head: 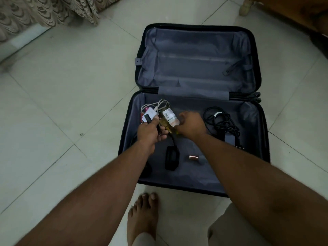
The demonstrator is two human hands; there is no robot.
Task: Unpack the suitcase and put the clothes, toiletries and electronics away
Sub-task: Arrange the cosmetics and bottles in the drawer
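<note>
A black suitcase (252,121) lies open on the tiled floor, grey lining showing in both halves. My left hand (150,132) grips a bundle of small white chargers (150,112) with white cables (160,103) and a black cord (173,141) that hangs down to a black adapter (171,157). My right hand (190,124) holds a small bottle (171,117) with a white barcode label and yellowish liquid, close beside my left hand. A coiled black cable with power brick (221,125) lies at the right of the near half. A small copper-capped tube (195,158) lies near the front.
The far half of the suitcase holds only its straps (229,70). A patterned curtain (44,11) hangs at the top left. Wooden furniture (292,13) stands at the top right. My bare foot (143,212) is on the floor just before the suitcase.
</note>
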